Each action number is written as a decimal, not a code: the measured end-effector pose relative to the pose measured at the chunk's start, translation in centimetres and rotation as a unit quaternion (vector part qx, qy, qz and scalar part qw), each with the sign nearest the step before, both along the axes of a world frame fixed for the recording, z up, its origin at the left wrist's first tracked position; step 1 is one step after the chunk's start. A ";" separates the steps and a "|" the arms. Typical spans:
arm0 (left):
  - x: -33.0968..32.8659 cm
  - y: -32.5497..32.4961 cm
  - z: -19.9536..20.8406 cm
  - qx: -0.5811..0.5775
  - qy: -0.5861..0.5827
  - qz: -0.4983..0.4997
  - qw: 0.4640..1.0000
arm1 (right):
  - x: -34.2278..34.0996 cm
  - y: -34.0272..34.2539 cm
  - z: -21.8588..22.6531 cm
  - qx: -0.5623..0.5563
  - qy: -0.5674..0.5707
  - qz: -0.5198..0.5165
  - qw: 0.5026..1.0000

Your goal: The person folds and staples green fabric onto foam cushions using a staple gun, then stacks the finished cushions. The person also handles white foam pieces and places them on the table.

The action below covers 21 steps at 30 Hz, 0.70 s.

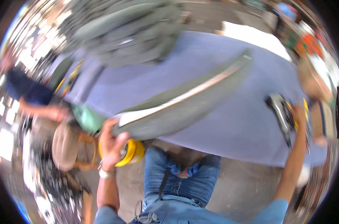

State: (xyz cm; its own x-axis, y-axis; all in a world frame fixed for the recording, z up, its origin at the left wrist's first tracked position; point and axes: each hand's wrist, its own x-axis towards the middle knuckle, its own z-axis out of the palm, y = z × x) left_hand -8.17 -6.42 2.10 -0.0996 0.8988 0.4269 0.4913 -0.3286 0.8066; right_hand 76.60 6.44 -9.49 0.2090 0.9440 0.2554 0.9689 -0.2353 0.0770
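Observation:
A long, curved piece covered in grey-green fabric point(169, 121) lies slantwise across the blue-covered table point(222, 115), with a pale strip point(188, 93) showing along its length. My left hand point(113, 143) grips its near left end, thumb and fingers around the edge. At the table's right side my right hand point(298, 114) is down among hand tools, blurred. Close to its left lies a grey and black staple gun point(279, 114). Yellow-handled tools point(306, 108) are right by its fingers, and whether the hand holds one is unclear.
A big stack of grey-green padded pieces point(128, 33) stands at the far left of the table. Below my left hand is a yellow bucket point(134, 153). Beige padded chairs point(65, 147) and another person's arm point(46, 110) are at the left. White sheet material point(255, 37) lies beyond the table.

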 end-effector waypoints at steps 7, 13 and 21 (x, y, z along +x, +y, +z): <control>2.6 -1.2 0.3 0.041 -0.063 -0.144 0.987 | 1.3 0.8 1.7 0.001 0.096 -0.015 0.995; 2.7 -1.1 -0.1 0.162 0.057 -0.143 0.975 | -4.7 -2.8 11.1 0.340 0.025 0.117 0.933; 2.7 -0.4 0.3 0.283 0.135 -0.119 0.942 | -13.6 -17.7 6.5 0.483 0.652 0.082 0.578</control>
State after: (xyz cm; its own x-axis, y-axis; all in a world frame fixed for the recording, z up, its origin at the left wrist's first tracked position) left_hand -5.44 -6.86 2.42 0.2569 0.5030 0.8252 0.5108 -0.7955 0.3259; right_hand 62.95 -11.26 -2.97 0.7470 0.5270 0.4053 0.0690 0.5449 -0.8357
